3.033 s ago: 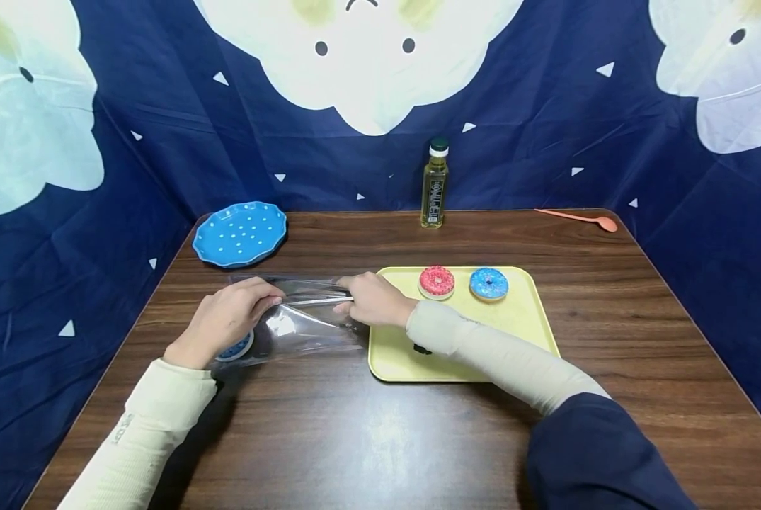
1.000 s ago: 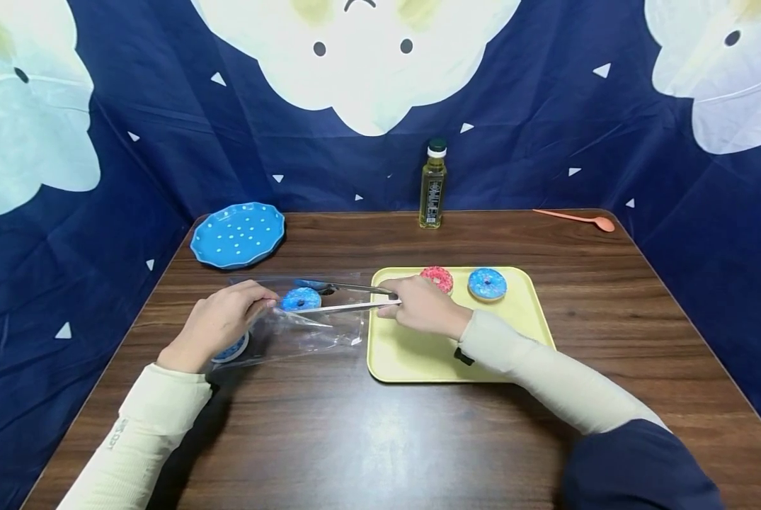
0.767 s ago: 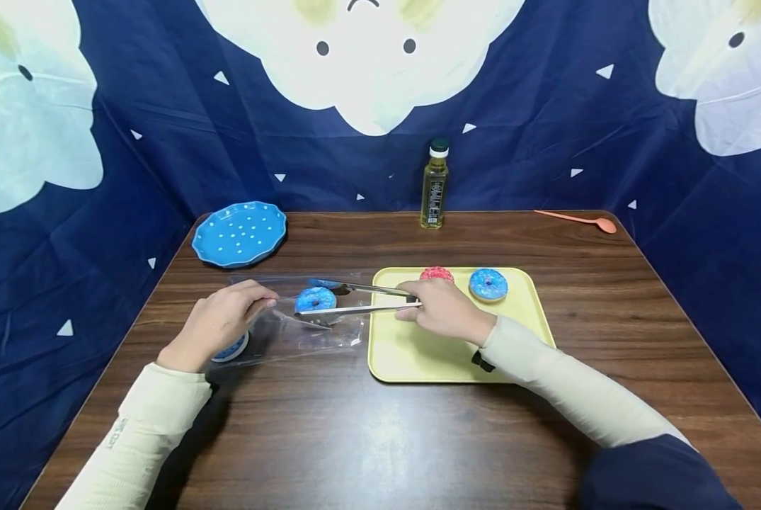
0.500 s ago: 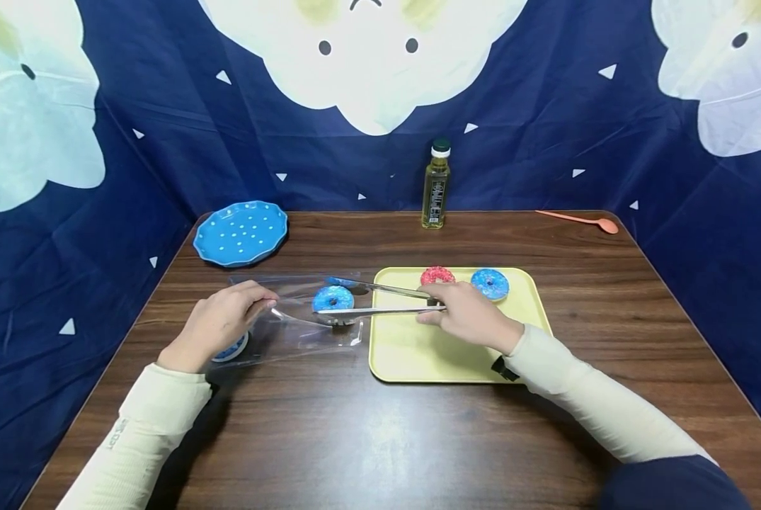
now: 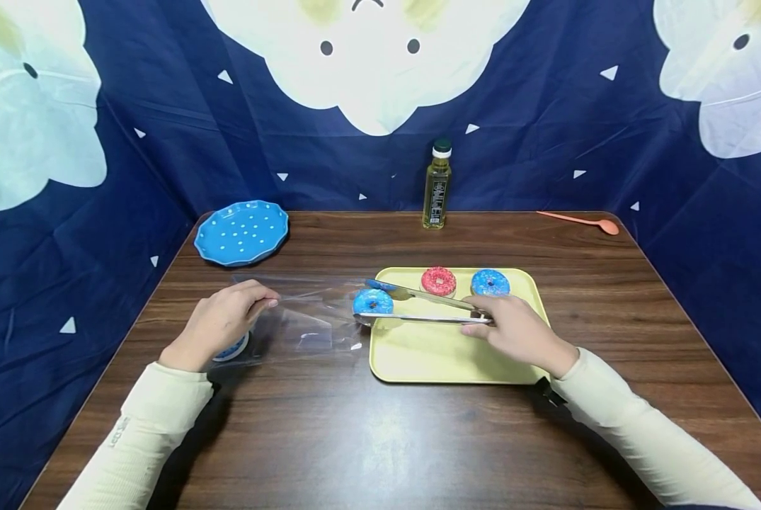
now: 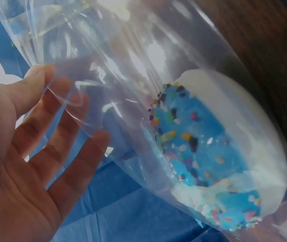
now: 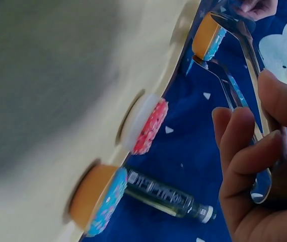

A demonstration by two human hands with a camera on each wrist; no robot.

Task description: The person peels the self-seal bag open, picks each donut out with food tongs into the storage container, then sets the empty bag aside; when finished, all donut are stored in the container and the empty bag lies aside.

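Observation:
My left hand (image 5: 219, 322) pinches the rim of a clear plastic bag (image 5: 304, 333) between thumb and fingers. Inside that bag, a blue doughnut with sprinkles (image 6: 199, 136) shows large in the left wrist view; the hand mostly covers it in the head view. My right hand (image 5: 514, 329) grips metal tongs (image 5: 425, 319) near their hinged end. Between the tong tips sits another blue doughnut (image 5: 372, 302), at the bag's mouth and the left edge of the yellow tray (image 5: 444, 361). In the right wrist view, this doughnut (image 7: 206, 40) has an orange-brown base.
Toward the tray's back lie a red doughnut (image 5: 439, 280) and a third blue doughnut (image 5: 490, 282). A blue polka-dot plate (image 5: 241, 234) stands back left on the wooden table (image 5: 329, 439). Behind the tray is an oil bottle (image 5: 437, 191); an orange spoon (image 5: 584, 221) lies back right.
My right hand has moved right, drawing the tongs and blue doughnut from within the bag to its mouth by the tray. The left hand has stayed nearly still on the bag.

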